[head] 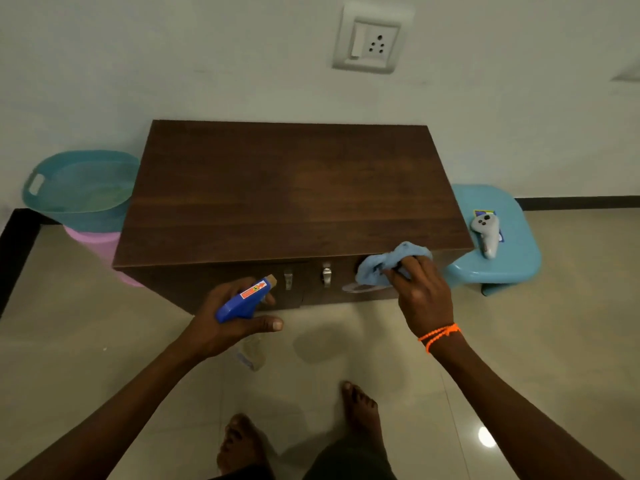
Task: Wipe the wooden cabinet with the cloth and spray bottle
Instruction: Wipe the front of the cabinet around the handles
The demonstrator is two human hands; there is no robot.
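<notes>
A low dark wooden cabinet point(287, 188) stands against the wall, with two metal handles on its front. My right hand point(420, 292) is closed on a crumpled light-blue cloth point(384, 263) and presses it against the upper right of the cabinet's front face, just under the top edge. A pale wet smear shows on the front below the cloth. My left hand point(228, 317) grips a spray bottle point(242, 299) with a blue head; its nozzle points at the cabinet front near the left handle. The bottle's clear body hangs below my hand.
A teal basin point(79, 188) sits on a pink tub point(100, 247) left of the cabinet. On the right, a blue plastic stool point(502, 258) carries a white controller point(486, 233). A wall socket point(372, 41) is above. My bare feet stand on the tiled floor.
</notes>
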